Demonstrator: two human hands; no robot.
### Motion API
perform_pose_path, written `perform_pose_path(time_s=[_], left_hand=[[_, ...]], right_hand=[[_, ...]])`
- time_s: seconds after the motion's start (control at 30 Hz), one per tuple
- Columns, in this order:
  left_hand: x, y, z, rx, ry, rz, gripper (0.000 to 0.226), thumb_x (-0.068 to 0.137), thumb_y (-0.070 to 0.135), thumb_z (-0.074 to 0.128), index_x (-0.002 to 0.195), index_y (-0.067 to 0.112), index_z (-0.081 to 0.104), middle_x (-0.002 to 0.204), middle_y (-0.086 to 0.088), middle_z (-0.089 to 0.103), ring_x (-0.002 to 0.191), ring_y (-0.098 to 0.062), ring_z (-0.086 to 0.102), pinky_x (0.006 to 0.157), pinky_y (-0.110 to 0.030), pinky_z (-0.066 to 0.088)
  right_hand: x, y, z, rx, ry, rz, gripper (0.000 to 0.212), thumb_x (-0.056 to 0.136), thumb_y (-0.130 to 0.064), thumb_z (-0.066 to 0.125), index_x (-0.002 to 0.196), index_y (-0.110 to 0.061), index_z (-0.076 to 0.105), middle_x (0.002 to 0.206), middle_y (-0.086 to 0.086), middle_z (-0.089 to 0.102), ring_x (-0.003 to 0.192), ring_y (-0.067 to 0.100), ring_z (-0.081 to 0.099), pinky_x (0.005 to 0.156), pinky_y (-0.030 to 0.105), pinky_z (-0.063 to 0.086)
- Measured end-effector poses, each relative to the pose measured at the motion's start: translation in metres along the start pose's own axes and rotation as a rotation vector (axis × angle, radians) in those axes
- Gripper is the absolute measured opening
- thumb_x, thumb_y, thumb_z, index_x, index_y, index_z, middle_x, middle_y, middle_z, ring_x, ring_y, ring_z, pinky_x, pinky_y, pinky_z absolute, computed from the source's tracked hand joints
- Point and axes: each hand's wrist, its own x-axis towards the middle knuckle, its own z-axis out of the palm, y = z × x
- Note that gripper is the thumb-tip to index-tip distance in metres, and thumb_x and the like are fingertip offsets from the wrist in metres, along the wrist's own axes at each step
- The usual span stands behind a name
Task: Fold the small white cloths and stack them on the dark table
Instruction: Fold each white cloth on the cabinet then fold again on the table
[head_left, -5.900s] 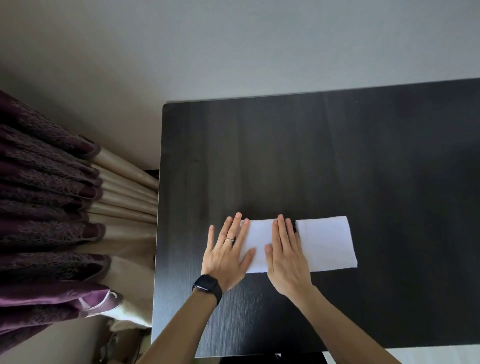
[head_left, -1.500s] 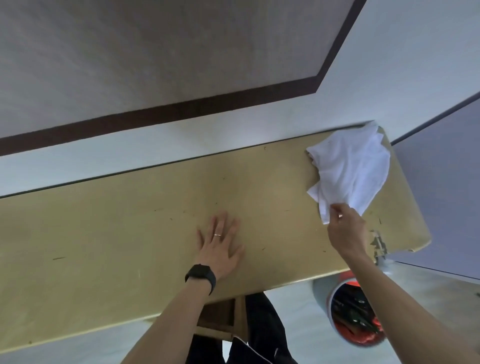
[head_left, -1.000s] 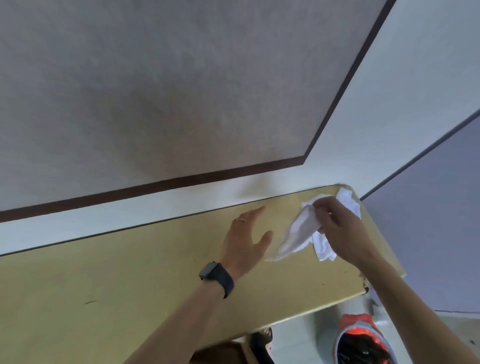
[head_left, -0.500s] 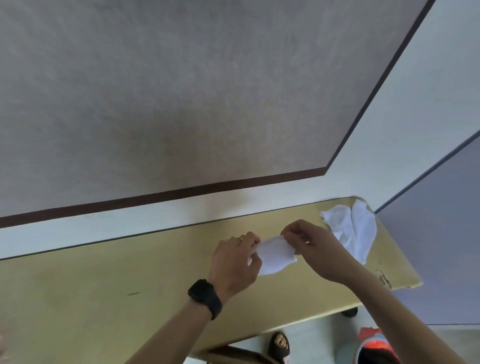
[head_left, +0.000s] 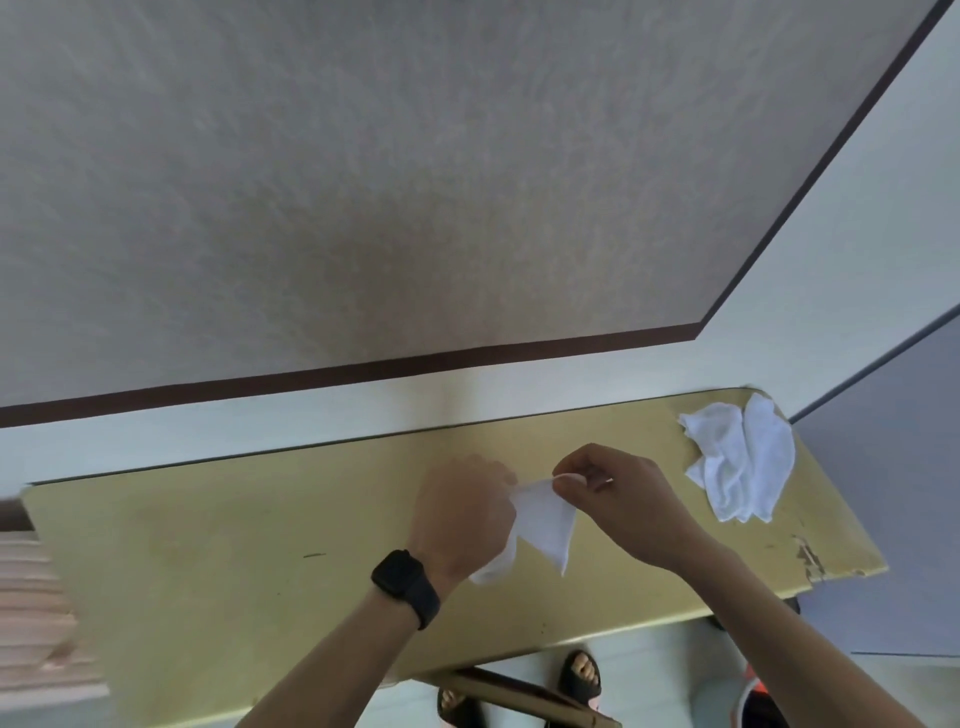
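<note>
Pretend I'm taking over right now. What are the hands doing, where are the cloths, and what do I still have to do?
Left hand: grips one end of a white cloth.
Right hand: pinches the same cloth's top corner.
Things: that cloth hangs unfolded between the hands, over the yellow table. A crumpled pile of cloths lies at the table's far right end. The dark table is out of view.
Done: one cloth is picked up, not yet folded.
Left: fold it, probably carry it to the dark table and stack it, then do the same with the pile.
</note>
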Motion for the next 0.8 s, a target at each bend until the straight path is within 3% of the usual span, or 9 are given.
perform_pose_path(time_s=[0.1,0.23,0.47,0.6,0.7,0.8], left_hand=[[0.0,0.004,-0.006,-0.174,-0.083,-0.016,0.02,0.094,0.042,0.053,0.106,0.032,0.064,0.093,0.017,0.068,0.084,-0.006,0.06,0.084,-0.027,0.047],[0.004,0.012,-0.004,-0.228,-0.137,0.01,0.036,0.095,0.059,0.047,0.103,0.03,0.068,0.091,0.015,0.07,0.081,-0.005,0.062,0.075,-0.025,0.05],[-0.01,-0.009,0.015,-0.016,-0.011,0.098,0.019,0.091,0.024,0.056,0.099,0.022,0.073,0.082,0.008,0.072,0.077,-0.015,0.063,0.083,-0.033,0.047],[-0.022,-0.031,0.015,0.026,-0.031,0.053,0.018,0.088,0.023,0.059,0.096,0.021,0.074,0.075,0.006,0.071,0.074,-0.018,0.064,0.08,-0.036,0.051],[-0.033,-0.052,0.007,0.123,-0.107,0.031,0.026,0.09,0.03,0.049,0.093,0.022,0.075,0.068,0.005,0.069,0.069,-0.018,0.064,0.078,-0.035,0.052],[-0.042,-0.066,-0.002,0.173,-0.159,-0.03,0.018,0.085,0.026,0.056,0.09,0.022,0.072,0.072,0.005,0.07,0.072,-0.018,0.064,0.082,-0.038,0.051]], right_hand=[[-0.003,-0.003,0.004,-0.021,-0.011,-0.035,0.006,0.092,-0.03,0.065,0.092,-0.032,0.07,0.084,-0.021,0.069,0.083,-0.008,0.061,0.066,0.004,0.043],[-0.003,-0.008,0.01,-0.024,-0.045,-0.064,0.009,0.09,-0.039,0.067,0.087,-0.033,0.072,0.082,-0.023,0.07,0.082,-0.007,0.063,0.068,0.005,0.043],[-0.003,0.002,-0.001,-0.054,-0.026,-0.053,0.007,0.091,-0.031,0.066,0.089,-0.032,0.072,0.085,-0.021,0.07,0.082,-0.004,0.063,0.07,0.01,0.047],[-0.004,0.014,-0.005,-0.062,0.006,-0.027,0.007,0.091,-0.032,0.067,0.087,-0.037,0.07,0.084,-0.025,0.069,0.083,-0.005,0.062,0.07,0.008,0.046],[-0.007,0.026,-0.005,-0.072,0.018,-0.013,0.006,0.091,-0.031,0.068,0.087,-0.036,0.07,0.084,-0.022,0.069,0.083,-0.005,0.061,0.069,0.005,0.043],[-0.009,0.033,0.002,-0.092,0.01,-0.023,0.008,0.09,-0.029,0.069,0.086,-0.035,0.071,0.085,-0.02,0.069,0.082,-0.003,0.061,0.07,0.008,0.044]])
